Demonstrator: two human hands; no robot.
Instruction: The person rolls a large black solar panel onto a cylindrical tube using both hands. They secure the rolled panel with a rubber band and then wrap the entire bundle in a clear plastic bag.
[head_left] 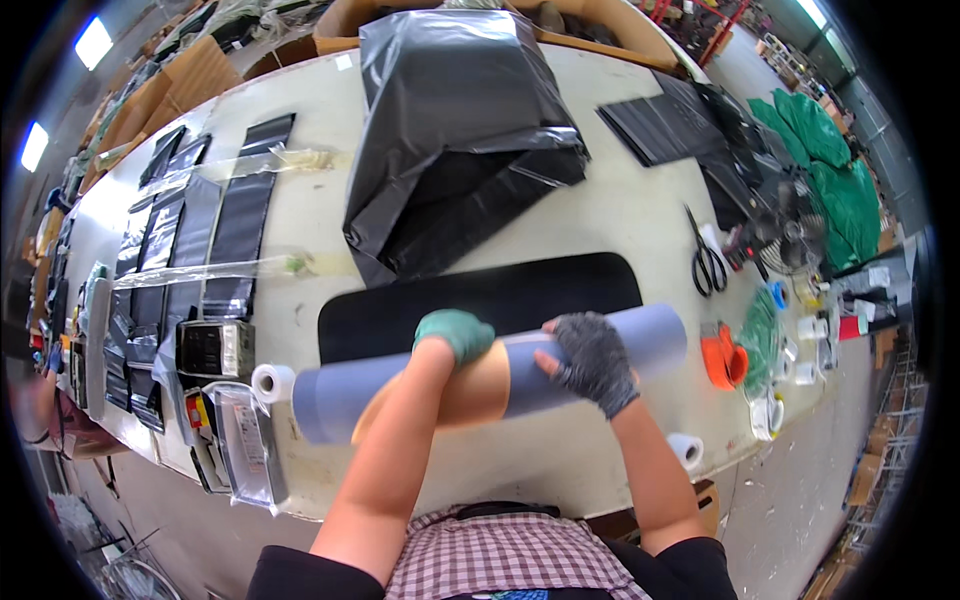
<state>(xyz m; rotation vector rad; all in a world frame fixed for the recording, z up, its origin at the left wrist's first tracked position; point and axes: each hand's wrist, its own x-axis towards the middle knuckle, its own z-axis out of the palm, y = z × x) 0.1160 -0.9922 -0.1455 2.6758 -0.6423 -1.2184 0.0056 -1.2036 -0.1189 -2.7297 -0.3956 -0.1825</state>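
A blue-violet rolled mat [640, 335] lies crosswise in front of me on the table. Around its middle goes a tan-orange paper band [480, 390], whose loose end sticks out at the left under my forearm. My left hand [455, 335], in a green glove, is closed over the top edge of the band. Gripping the roll just right of the band is my right hand [592, 360], in a grey glove that leaves the fingertips bare. Under and behind the roll is a flat black mat [480, 290] with rounded corners.
Behind the mat sits a large black plastic bag [450, 120]. Folded black bags [240, 220] lie at left, near a clear plastic tray [245, 445] and a white roll [272, 383]. To the right are black scissors [706, 265], an orange tape dispenser [722, 358] and a small fan [798, 240].
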